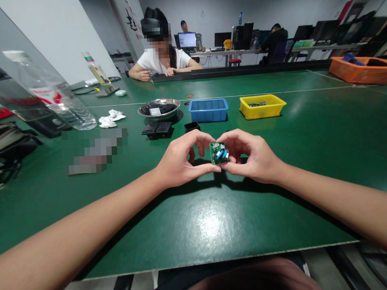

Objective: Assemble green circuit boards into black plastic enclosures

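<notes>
Between my two hands is a small green circuit board (219, 153) with blue and silvery components facing me. My left hand (187, 159) pinches its left side, thumb at the lower edge and fingers at the top. On the other side, my right hand (250, 155) grips it with thumb below and fingertips above, some fingers curled behind. The board is held above the green table. Just beyond my left hand sit a small open black box (192, 126) and black plastic casings (157, 130).
A metal bowl (159, 109) of dark parts, a blue bin (208, 110) and a yellow bin (263, 107) with small boards stand in a row beyond. Bottles (55, 97) and crumpled tissue (111, 118) are at left, an orange basket (361, 70) far right. A person (164, 56) sits opposite.
</notes>
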{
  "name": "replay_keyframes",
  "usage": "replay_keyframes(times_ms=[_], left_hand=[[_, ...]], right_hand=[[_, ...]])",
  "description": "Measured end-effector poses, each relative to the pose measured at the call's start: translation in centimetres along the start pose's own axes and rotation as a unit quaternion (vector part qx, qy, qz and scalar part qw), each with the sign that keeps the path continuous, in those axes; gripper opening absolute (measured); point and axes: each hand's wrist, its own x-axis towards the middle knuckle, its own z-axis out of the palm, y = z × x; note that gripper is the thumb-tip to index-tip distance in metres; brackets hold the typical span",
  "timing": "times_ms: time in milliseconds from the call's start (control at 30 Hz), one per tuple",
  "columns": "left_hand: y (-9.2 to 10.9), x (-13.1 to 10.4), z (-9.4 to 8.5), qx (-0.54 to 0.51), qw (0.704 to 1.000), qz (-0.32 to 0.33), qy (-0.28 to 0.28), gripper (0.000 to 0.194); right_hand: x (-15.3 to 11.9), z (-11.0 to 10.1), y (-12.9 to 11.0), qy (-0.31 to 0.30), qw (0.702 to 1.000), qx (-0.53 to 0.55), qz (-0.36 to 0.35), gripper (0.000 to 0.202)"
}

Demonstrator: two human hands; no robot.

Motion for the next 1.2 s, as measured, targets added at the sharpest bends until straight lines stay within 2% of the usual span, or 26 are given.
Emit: replay_keyframes(times_ms=[233,567,1200], left_hand=[[0.20,0.05,-0.21,0.056,0.998,0.028,-0.018,0.049],[0.52,0.17,-0.15,0.051,0.998,0.046,-0.010,0.039],[0.49,0.11,-0.31,0.052,0.998,0.032,-0.011,0.032]], right_hand=[[-0.01,-0.06,-0.06,0.005,0.999,-0.037,-0.015,0.044],[-0.05,-0.09,-0.05,0.011,0.999,-0.043,-0.022,0.043],[0.05,-0.15,-0.01,0.009,0.998,-0.048,-0.033,0.042]])
